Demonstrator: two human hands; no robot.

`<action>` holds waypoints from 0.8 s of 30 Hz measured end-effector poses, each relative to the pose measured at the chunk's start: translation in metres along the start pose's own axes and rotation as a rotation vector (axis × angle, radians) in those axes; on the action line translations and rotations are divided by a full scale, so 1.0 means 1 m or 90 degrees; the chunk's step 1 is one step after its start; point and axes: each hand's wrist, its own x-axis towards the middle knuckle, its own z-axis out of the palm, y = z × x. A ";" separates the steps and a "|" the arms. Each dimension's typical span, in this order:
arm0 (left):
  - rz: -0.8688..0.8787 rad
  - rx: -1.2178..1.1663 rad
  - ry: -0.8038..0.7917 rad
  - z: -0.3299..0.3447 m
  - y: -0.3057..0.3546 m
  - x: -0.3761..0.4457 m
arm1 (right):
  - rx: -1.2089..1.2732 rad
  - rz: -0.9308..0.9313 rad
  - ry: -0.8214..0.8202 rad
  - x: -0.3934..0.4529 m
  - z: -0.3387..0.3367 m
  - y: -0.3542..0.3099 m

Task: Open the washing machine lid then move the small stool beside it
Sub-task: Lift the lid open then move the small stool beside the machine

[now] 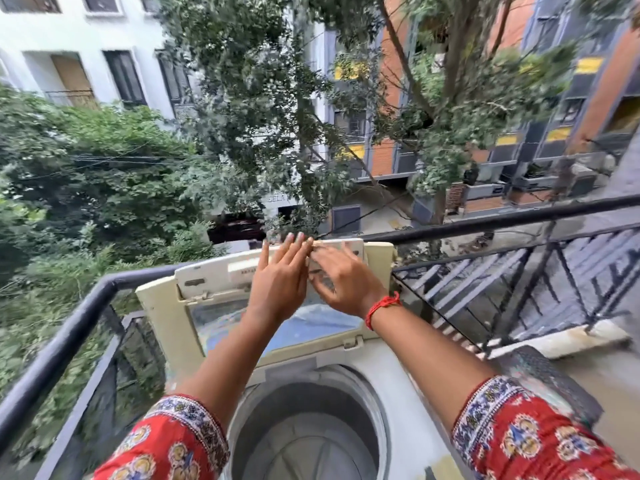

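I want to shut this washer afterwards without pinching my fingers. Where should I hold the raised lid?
Probably the lid by its top free edge, from the front, where both hands, left and right, already rest. It stands folded upright, hinges low by the drum.

lid (pixel 214 299): I see cream, yellowed
sleeves (pixel 540 441): red floral print, blue-white patterned cuffs
wrist thread (pixel 381 308): red
railing (pixel 59 344): black

The cream washing machine lid (pixel 194 296) is standing raised and folded at frame centre. Below it, the grey drum (pixel 308 427) is lying open.
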 end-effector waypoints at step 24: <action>0.344 -0.272 -0.328 0.120 0.405 -0.118 | -0.186 0.565 -0.012 -0.437 -0.157 0.007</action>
